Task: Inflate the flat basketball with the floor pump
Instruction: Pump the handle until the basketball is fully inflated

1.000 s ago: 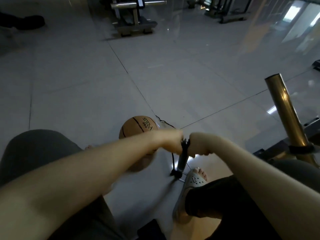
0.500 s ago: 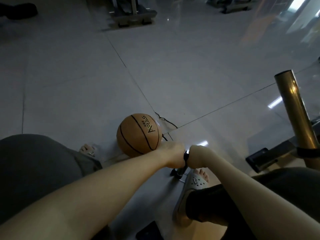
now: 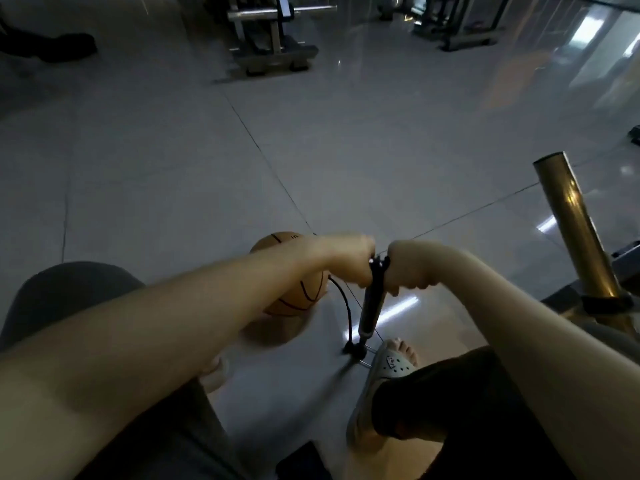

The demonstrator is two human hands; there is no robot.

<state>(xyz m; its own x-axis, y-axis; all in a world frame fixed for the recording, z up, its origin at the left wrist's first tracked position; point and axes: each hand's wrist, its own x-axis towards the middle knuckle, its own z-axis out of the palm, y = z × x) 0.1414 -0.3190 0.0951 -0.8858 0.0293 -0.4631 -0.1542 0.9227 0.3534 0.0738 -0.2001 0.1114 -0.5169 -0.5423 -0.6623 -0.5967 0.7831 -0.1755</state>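
Note:
An orange basketball (image 3: 297, 295) lies on the tiled floor, partly hidden behind my left forearm. A thin black hose (image 3: 346, 311) curves from the ball down to the base of the floor pump (image 3: 370, 311), whose dark barrel stands tilted just right of the ball. My left hand (image 3: 349, 259) grips the left half of the pump's T-handle and my right hand (image 3: 408, 268) grips the right half. The handle is raised, with the barrel showing below it. My right foot in a pale clog (image 3: 382, 375) rests on the pump's foot bar.
A brass-coloured tube (image 3: 575, 230) rises at an angle on the right from a dark frame. Gym machines (image 3: 273, 39) stand at the far end of the glossy floor. A dark shape (image 3: 52, 46) lies at the far left. My knees fill the lower corners.
Half a second ago both hands had pushed the handle down near the pump's base. Now they have pulled it up again and the barrel shows below.

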